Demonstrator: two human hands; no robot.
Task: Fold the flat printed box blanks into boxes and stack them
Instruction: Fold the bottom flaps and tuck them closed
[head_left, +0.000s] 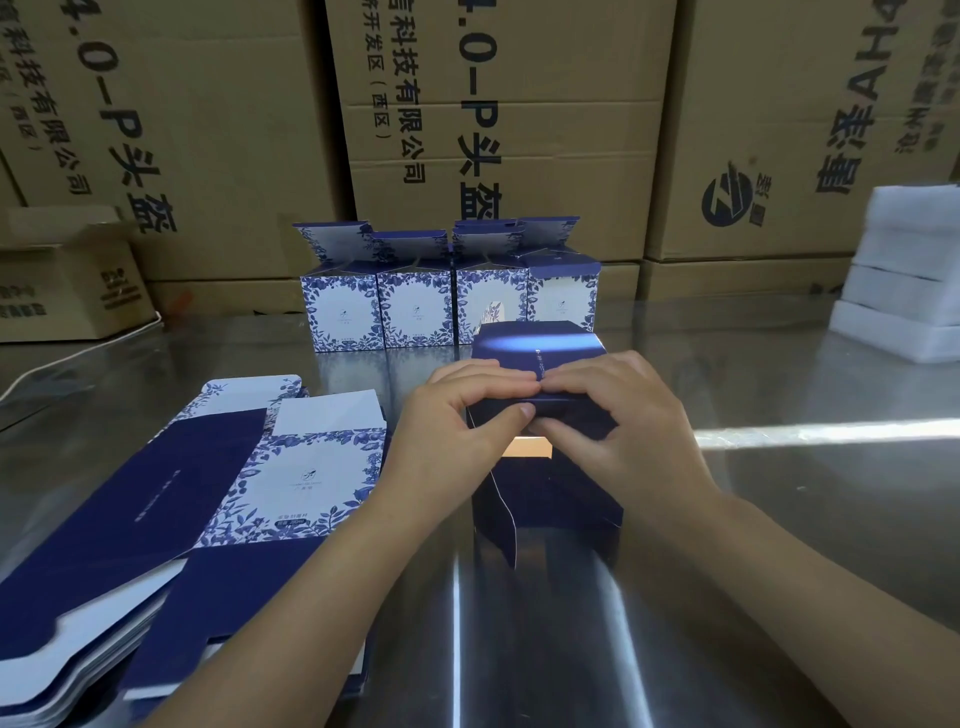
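Observation:
A dark blue box (540, 345) lies in front of me on the steel table (779, 499), partly formed. My left hand (457, 410) and my right hand (618, 415) both pinch its near end flap, thumbs under and fingers over, fingertips meeting in the middle. A loose blue flap (501, 519) hangs down below my hands. To the left lies a pile of flat blue-and-white printed blanks (208, 499). Behind the held box stands a row of several folded boxes (447, 306) with their top flaps open.
Large brown cartons (498, 104) wall off the back of the table. A small open carton (67, 280) sits at the far left. White foam blocks (904, 275) are stacked at the far right.

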